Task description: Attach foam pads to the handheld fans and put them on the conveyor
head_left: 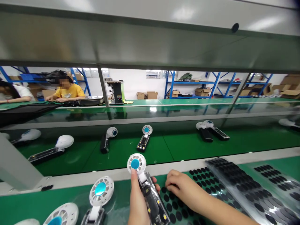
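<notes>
My left hand (138, 200) is wrapped round a small handheld fan (153, 200), with a white slotted round head, a blue centre disc and a clear-and-black body. Its thumb lies against the lower edge of the head. To the right, my right hand (184, 187) is over a clear sheet of black round stickers (174, 205), fingers curled and pinched at the sheet's left edge. Whatever sits between those fingertips is too small to make out. Left of my hands, a similar fan (101, 191) lies on the green bench, and another fan (61, 215) is partly cut off.
Beyond a pale rail (112, 174) runs a green conveyor belt (164, 150) with several fans on it. More sticker sheets (248, 187) are stacked at right. A metal hood (150, 40) hangs overhead. Across the line sits a person in yellow (70, 91), with another person in white beside them.
</notes>
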Motion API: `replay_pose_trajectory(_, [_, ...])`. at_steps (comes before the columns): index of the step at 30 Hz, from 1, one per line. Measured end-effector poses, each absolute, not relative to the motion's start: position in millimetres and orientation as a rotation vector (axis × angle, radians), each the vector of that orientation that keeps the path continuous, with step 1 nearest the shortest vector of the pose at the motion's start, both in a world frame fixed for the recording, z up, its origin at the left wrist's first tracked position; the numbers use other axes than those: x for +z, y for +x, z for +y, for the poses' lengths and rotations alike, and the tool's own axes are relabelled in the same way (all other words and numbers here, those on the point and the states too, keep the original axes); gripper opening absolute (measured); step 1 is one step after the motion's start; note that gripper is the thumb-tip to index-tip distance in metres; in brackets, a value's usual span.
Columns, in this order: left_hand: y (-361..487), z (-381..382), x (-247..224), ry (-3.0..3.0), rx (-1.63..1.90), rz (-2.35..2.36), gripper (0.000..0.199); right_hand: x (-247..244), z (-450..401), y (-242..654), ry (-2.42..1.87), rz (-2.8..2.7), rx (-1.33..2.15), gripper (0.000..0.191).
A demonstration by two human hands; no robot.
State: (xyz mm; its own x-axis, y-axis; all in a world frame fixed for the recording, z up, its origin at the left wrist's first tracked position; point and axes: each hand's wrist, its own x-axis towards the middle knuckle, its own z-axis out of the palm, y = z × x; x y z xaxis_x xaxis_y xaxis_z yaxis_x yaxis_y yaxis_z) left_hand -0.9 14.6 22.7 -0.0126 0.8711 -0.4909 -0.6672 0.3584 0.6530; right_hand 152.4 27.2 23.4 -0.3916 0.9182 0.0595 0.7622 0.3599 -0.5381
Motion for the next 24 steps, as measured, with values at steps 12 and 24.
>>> replay_pose_trajectory(12, [5.5,16.8,12.0,0.290,1.203,1.068,0.061,22.4,34.6,135.9,-1.536,-2.383,0.672,0.025])
replay_pose_trajectory(24, [7.3,14.8,15.4,0.442,1.187,1.197,0.059,42.5,15.2,154.6,-1.464,-2.072,0.966,0.012])
